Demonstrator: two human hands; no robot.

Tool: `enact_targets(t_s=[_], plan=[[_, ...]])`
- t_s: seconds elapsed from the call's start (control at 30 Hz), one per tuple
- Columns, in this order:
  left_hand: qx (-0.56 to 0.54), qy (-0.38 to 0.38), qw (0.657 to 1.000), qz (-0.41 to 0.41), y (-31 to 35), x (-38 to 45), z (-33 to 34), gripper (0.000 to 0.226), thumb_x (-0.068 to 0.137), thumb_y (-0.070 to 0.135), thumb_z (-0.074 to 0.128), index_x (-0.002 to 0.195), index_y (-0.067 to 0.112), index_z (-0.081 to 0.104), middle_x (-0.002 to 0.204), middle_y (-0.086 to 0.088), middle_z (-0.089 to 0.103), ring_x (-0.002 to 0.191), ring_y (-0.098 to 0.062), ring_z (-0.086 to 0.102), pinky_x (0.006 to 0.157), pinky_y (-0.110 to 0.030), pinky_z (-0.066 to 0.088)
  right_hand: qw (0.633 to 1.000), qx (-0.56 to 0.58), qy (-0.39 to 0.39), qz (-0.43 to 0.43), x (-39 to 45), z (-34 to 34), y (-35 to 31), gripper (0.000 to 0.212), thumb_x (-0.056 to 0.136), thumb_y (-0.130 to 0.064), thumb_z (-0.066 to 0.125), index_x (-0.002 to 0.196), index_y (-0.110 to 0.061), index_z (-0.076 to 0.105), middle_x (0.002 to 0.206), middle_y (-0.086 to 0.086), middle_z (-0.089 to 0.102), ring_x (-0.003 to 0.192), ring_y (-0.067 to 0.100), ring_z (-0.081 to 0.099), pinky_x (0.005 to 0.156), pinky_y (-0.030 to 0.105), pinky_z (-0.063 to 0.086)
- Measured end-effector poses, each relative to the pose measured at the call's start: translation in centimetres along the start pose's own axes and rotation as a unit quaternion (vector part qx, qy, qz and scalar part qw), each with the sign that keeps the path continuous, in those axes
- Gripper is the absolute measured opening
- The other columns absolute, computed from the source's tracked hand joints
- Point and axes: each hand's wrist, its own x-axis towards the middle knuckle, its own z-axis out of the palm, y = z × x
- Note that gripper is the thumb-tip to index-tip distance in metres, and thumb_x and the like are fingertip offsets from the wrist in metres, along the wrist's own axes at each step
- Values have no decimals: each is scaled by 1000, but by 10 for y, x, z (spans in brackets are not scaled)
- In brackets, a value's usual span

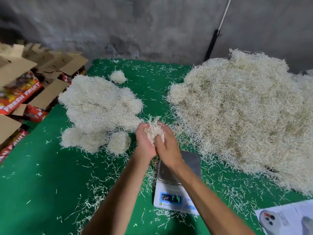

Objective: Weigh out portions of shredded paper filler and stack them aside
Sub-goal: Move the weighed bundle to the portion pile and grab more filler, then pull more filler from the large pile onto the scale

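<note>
Hands (pixel 156 141) round paper wad (pixel 154 131), seemingly above scale (pixel 176 189) edge.

Fruit cartons (pixel 22 92), printed sheet (pixel 288 217).

Wispy paper shreds (pixel 237 116); glossy metal scale pan (pixel 189 160).

Grey concrete wall (pixel 118 22) behind, green mat (pixel 42 184) on floor.
</note>
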Motion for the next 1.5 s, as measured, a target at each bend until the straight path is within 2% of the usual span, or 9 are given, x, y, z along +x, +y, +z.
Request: enact_targets(t_s=[0.2, 0.37, 0.5, 0.6, 0.67, 0.87, 0.97, 1.2, 1.5], plan=[[169, -63, 983, -32, 9, -2, -3, 45, 109, 26, 39, 143, -2, 48, 142, -26, 53, 133, -33, 52, 116, -37, 39, 991, -131, 26, 17, 30, 2, -12, 63, 103, -60, 33, 149, -20, 49, 159, 2, 43, 150, 16, 31, 127, 46, 22], [165, -16, 984, 73, 20, 6, -27, 41, 112, 25, 22, 117, 5, 58, 96, -6, 67, 81, -4, 70, 73, -19, 54, 992, -82, -86, -48, 25, 24, -16, 47, 105, -39, 33, 139, -18, 59, 147, 2, 54, 137, 15, 47, 122, 36, 33], [508, 96, 855, 29, 6, 23, -56, 12, 103, 22, 54, 112, 14, 55, 129, -4, 61, 117, -23, 64, 95, -32, 52, 982, -77, -163, -61, 29, 20, -14, 52, 107, -50, 22, 146, -35, 52, 153, -10, 42, 140, 5, 39, 112, 16, 29], [130, -22, 989, -64, 28, 23, -55, 71, 92, 60, 59, 126, -3, 55, 126, -23, 66, 119, -43, 63, 108, -51, 44, 972, -120, -201, -36, 25, 14, -4, 49, 108, -44, 21, 127, -18, 58, 123, 5, 55, 112, 17, 55, 100, 38, 47], [-102, -13, 992, -80, 28, 35, -64, 95, 86, 80, 46, 130, -3, 53, 122, -35, 64, 113, -48, 65, 106, -60, 43, 944, -203, -260, -28, 20, 21, 0, 49, 107, -49, 31, 141, -19, 49, 138, 8, 46, 125, 20, 50, 111, 46, 44], [-76, 114, 990, -17, 42, 31, -120, 68, 107, 54, 21, 143, 1, 45, 143, -18, 56, 131, -35, 54, 117, -48, 32, 850, -285, -441, 38, 51, 44, -18, 71, 94, -35, 72, 153, -20, 35, 140, 12, 55, 123, 30, 59, 101, 38, 47], [-85, 123, 989, -3, 56, 20, -137, 54, 112, 30, 22, 153, -6, 29, 158, -16, 37, 146, -17, 35, 118, -25, 22, 887, -280, -367, 28, 90, 55, -47, 81, 93, -32, 74, 159, -24, 28, 144, 17, 49, 124, 31, 59, 111, 44, 46], [-92, 103, 990, 2, 48, 12, -111, 44, 106, 27, 37, 145, 7, 43, 153, -10, 46, 144, -28, 40, 120, -49, 29, 974, -60, -214, -38, 114, 35, -74, 111, 83, -60, 76, 161, -49, -2, 172, -8, -8, 158, 13, -4, 122, 44, 4], [-43, 5, 997, -57, -30, 55, -23, 36, 108, 34, 42, 131, 9, 54, 138, -13, 59, 130, -30, 54, 112, -47, 42, 962, -165, -120, 179, 30, -56, 66, 60, 100, -39, 65, 151, -18, 44, 147, 6, 58, 118, 18, 65, 102, 29, 51]])
